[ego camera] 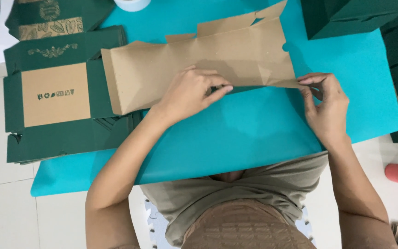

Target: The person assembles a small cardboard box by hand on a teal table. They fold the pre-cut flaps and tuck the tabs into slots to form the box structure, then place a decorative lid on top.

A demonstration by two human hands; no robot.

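I'm watching a flat die-cut carton blank (pixel 199 64), kraft side up, lying on the teal mat (pixel 254 133) in front of the person. It's overlapping the right edge of the stack of green flat blanks (pixel 56 97) on the left.

Left hand (pixel 190 92) is pressing down on the blank's near edge around mid-length, fingers curled with the tips on the fold line, thumb tucked under, so it's gripping the cardboard. Right hand (pixel 327 103) is pinching the blank's near right corner between thumb and fingertips, closed on the edge.

My read: it's a long-edge fold being started. To do it well, I'm thinking both hands should stay on the same score line, lifting evenly so the panel isn't twisting. The tabs at the far edge (pixel 254 16) are loose. The assembled green box (pixel 346 16) sits well apart at top right.
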